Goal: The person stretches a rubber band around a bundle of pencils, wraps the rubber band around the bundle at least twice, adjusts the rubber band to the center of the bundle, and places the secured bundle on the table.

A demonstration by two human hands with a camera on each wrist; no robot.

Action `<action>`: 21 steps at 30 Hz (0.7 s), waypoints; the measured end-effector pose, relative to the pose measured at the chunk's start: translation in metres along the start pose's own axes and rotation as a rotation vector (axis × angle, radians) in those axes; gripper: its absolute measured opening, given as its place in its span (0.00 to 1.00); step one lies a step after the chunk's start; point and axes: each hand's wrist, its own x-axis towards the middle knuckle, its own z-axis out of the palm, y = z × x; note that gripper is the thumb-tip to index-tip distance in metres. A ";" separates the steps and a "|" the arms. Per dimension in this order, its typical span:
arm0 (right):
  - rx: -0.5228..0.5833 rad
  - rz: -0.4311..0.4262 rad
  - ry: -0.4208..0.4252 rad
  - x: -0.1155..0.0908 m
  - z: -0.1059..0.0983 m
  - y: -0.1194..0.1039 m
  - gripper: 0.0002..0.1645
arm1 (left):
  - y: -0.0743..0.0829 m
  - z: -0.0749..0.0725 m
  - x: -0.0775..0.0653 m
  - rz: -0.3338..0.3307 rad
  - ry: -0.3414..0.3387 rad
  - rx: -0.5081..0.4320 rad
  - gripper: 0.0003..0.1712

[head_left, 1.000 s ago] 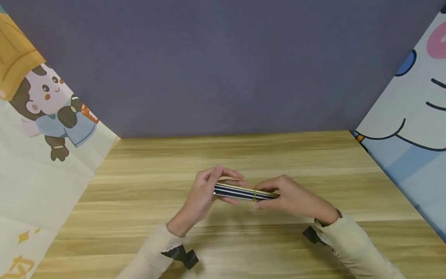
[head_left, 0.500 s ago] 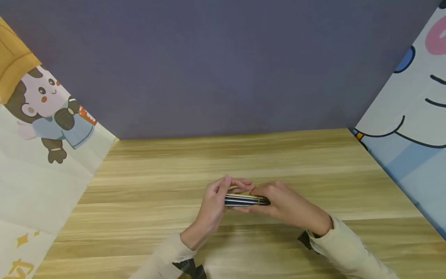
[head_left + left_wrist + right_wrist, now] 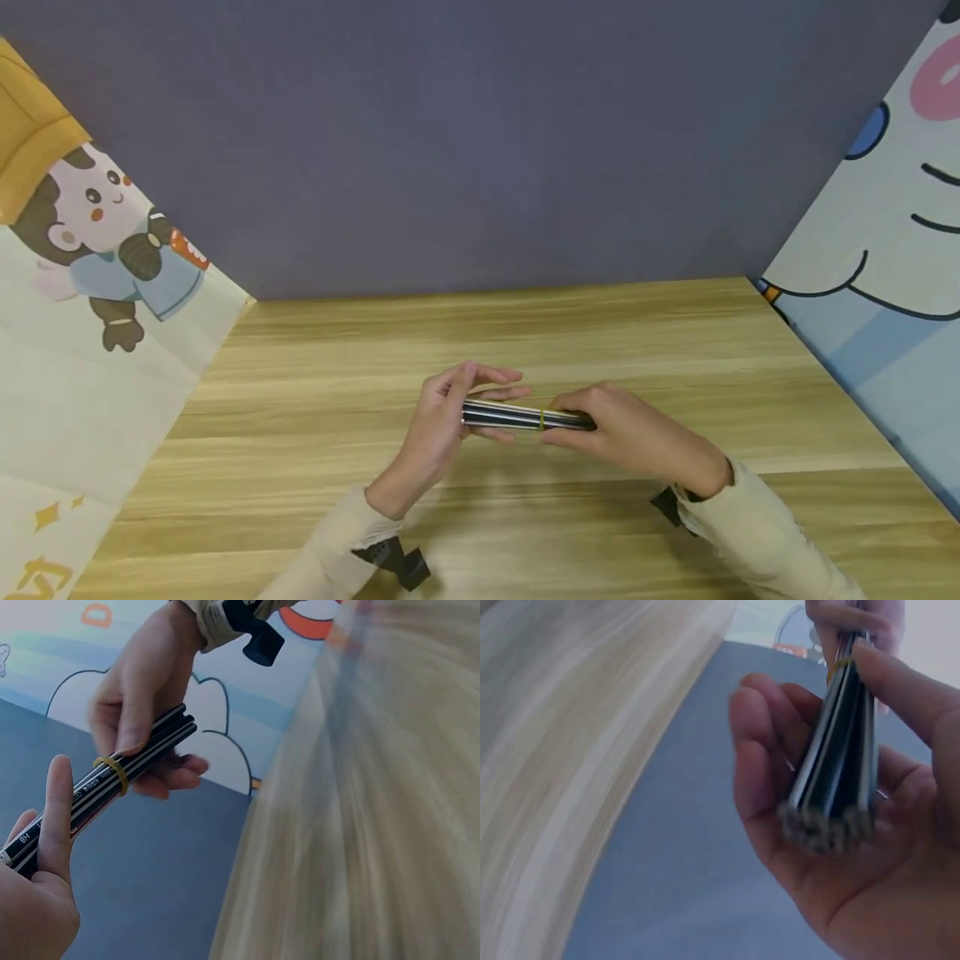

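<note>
A bundle of dark pencils with silvery stripes (image 3: 501, 414) is held level above the table by my right hand (image 3: 626, 429). A yellow rubber band (image 3: 542, 419) circles it beside my right thumb and fingertips. My left hand (image 3: 438, 412) meets the bundle's left end with its palm, its fingers stretched loosely alongside. "HB" lettering shows on the pencils (image 3: 97, 791) in the left wrist view, where the left thumb stands straight next to them. In the right wrist view the bundle's near ends (image 3: 825, 829) lie over the right palm (image 3: 900, 855), roughly even but blurred.
A wood-grain table (image 3: 337, 342) extends under both hands. Behind it rises a dark grey-blue panel (image 3: 480, 150). Cartoon-printed panels stand at the left (image 3: 97, 275) and right (image 3: 885, 275). Dark camera mounts (image 3: 393, 562) are strapped at both wrists.
Half a second ago the hands came closer together, covering more of the bundle. Now they are farther apart again, and more pencil length shows between them. The right hand keeps its grip.
</note>
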 end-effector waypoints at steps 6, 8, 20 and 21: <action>0.065 0.029 0.028 -0.004 -0.016 0.014 0.15 | 0.008 -0.009 0.002 0.042 0.037 0.034 0.28; 0.114 0.025 0.035 -0.006 -0.019 0.018 0.16 | 0.009 -0.011 0.003 0.039 0.031 0.072 0.28; 0.287 0.122 0.175 -0.011 0.021 0.040 0.19 | -0.014 -0.025 -0.013 -0.121 0.095 0.399 0.30; 0.284 0.128 0.180 -0.012 0.026 0.042 0.19 | -0.018 -0.026 -0.016 -0.145 0.076 0.433 0.30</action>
